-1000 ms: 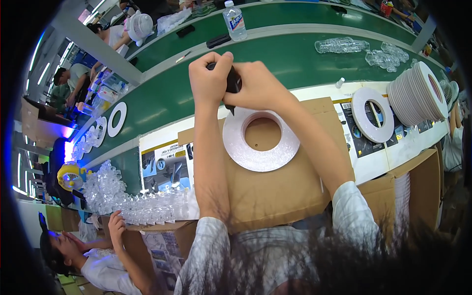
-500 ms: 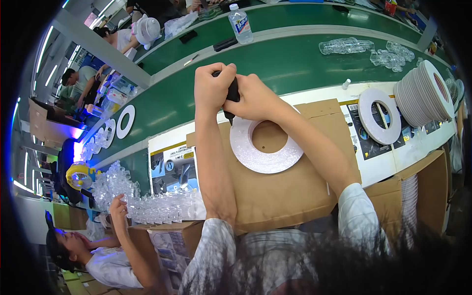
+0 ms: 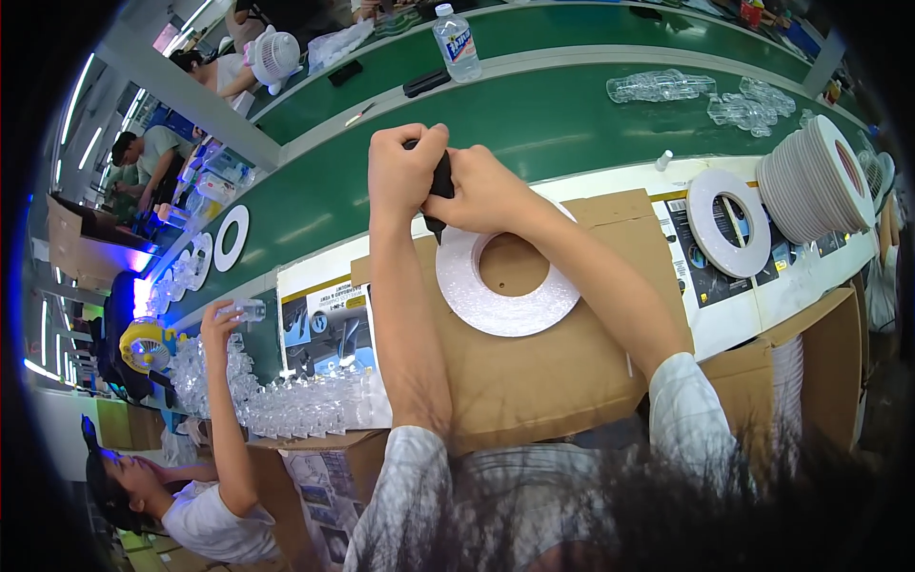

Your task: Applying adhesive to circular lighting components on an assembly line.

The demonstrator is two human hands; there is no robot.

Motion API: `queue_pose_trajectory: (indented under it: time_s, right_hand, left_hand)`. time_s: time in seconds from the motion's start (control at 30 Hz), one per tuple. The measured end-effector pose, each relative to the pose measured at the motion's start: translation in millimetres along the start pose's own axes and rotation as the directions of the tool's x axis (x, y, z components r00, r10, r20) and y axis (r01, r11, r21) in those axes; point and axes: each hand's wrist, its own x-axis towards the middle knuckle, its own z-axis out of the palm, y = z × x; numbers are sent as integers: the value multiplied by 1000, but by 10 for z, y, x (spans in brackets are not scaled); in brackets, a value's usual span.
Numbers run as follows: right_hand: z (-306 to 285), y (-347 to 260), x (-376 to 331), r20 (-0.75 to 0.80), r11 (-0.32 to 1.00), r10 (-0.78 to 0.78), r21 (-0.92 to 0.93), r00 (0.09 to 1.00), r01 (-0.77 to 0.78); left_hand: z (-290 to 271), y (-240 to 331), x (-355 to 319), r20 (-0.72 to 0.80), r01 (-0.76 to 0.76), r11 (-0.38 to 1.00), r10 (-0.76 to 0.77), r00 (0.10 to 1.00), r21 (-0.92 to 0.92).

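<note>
My left hand (image 3: 400, 173) is closed around the upper part of a black pen-like tool (image 3: 442, 181), held nearly upright. Beside it, my right hand (image 3: 484, 188) grips the same tool lower down. The tool's narrow dark tip points down at the upper left rim of a white flat ring (image 3: 505, 315); whether it touches cannot be told. This ring has a wide round hole and lies on a brown cardboard sheet (image 3: 543, 381), partly covered by my right forearm.
Right of the cardboard stand another white ring (image 3: 703, 229) and a large stack of rings (image 3: 801, 186). Clear plastic parts (image 3: 305, 405) lie at left, where a co-worker's hand (image 3: 219, 324) lifts one. A bottle (image 3: 459, 48) stands on the green bench (image 3: 553, 124).
My hands and the tool keep nearly the same place at the ring's edge; the whole view has shifted slightly. At left, the co-worker's hand has risen with a clear plastic piece.
</note>
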Motion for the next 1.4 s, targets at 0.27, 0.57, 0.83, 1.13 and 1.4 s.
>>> queue_pose_trajectory:
  time_s: [0.27, 0.57, 0.83, 1.13, 1.4]
  right_hand:
    - [-20, -109, -5, 3, 1000, -11, -4, 1000, 11]
    - [-198, -234, -1, 101, 983, 145, 94, 984, -155]
    - [-260, -119, 10, 153, 1000, -30, 1, 988, 30]
    - [-250, -170, -16, 232, 999, -14, 54, 973, 2]
    - [-228, -74, -2, 244, 1000, 5, 5, 970, -6]
  left_hand:
    - [-68, -17, 9, 23, 5, 998, -4, 1000, -56]
    - [-275, -11, -177, 412, 10, 936, 145, 899, -352]
    - [-84, -208, -415, 234, 32, 782, 148, 961, -623]
    - [-65, -382, -524, 101, -111, 821, 200, 975, -560]
    - [-48, -427, -529, 84, -125, 816, 207, 975, -564]
